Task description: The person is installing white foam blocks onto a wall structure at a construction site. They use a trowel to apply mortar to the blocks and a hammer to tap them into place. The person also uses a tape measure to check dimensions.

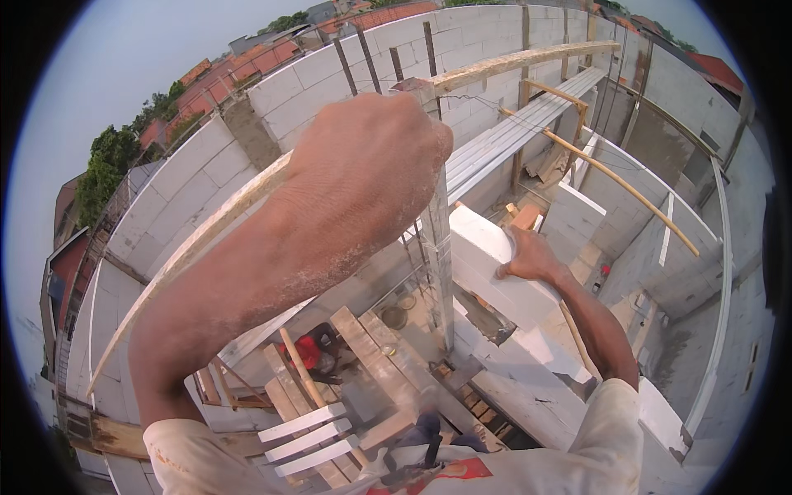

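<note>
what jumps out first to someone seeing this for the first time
The dusty left hand fills the middle of the view, its fist closed near the top of an upright post, though what it grips is hidden. To its right and lower, the right hand rests on a white block beside that post. All around curve unfinished walls of pale blocks, with planks far below.

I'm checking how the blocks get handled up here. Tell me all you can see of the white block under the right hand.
The white block is a long rectangular slab, seemingly lightweight masonry, with chalky, flat faces and sharp edges. It lies tilted, its far end higher, beside the upright grey post. The right hand rests on its upper edge, fingers over the top face. What supports it underneath is hidden.
</note>
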A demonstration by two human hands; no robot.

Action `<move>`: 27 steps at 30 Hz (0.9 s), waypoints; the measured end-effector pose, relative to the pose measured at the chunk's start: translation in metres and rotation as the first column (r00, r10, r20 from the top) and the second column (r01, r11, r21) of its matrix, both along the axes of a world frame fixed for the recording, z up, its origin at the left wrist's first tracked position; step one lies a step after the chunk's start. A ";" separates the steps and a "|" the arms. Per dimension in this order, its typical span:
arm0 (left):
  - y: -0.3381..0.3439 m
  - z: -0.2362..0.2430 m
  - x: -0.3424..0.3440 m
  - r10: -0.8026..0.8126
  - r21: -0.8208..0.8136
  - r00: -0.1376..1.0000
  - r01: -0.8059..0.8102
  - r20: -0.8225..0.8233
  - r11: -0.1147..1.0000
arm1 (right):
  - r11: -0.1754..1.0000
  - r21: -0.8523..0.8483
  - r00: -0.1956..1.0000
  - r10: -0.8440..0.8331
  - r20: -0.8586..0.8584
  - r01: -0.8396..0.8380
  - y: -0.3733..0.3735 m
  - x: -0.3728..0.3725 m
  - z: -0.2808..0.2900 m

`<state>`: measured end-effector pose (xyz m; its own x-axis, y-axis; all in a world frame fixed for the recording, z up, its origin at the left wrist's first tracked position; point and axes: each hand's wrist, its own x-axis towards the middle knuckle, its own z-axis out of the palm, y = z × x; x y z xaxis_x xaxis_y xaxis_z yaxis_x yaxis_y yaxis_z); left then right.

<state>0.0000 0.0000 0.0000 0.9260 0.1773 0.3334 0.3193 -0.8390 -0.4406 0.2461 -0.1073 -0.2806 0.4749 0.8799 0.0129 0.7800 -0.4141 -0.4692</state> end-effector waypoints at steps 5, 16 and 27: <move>-0.009 0.000 0.004 -0.004 -0.079 0.974 -0.014 -0.227 0.997 | 1.000 0.014 0.999 -0.013 -0.039 0.013 -0.003 -0.007 0.001; -0.058 -0.202 -0.058 -0.229 -0.773 0.921 0.388 0.314 0.502 | 1.000 -0.015 0.999 0.001 0.044 0.000 -0.008 -0.008 -0.001; -0.038 -0.288 -0.054 0.223 -0.782 0.767 0.507 0.601 0.364 | 0.984 -0.136 0.953 -0.073 0.293 0.118 -0.108 -0.042 0.076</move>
